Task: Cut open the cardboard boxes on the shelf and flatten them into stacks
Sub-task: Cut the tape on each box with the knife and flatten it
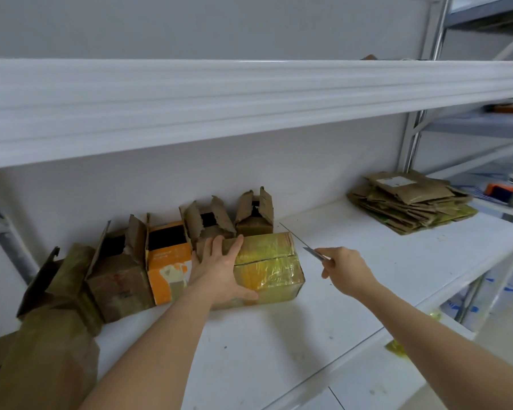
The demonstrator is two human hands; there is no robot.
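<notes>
nearest the lens, a tall brown cardboard box (pixel 51 350) stands at the lower left, its flaps torn open. behind it a row of opened boxes runs along the back wall of the white shelf (pixel 279 335): a brown box (pixel 119 288), an orange box (pixel 168 261), then two smaller brown ones with ragged flaps up (pixel 209 229) (pixel 255 217).

just in front of that row sits the taped box (pixel 274 267), wrapped in shiny yellowish tape and closed, with a seam line across its top. left hand (pixel 219 267) lies on its left end, fingers spread over the top and thumb curled round the near edge, so it grips the box.

right hand (pixel 345 269) hovers just beside the box's right end, apart from it, fingers curled round the handle of a knife (pixel 314 253) whose blade points toward the box.

far right on the same shelf, well apart, lies a stack of flattened cardboard (pixel 412 202). another shelf board (pixel 219 105) spans overhead.
</notes>
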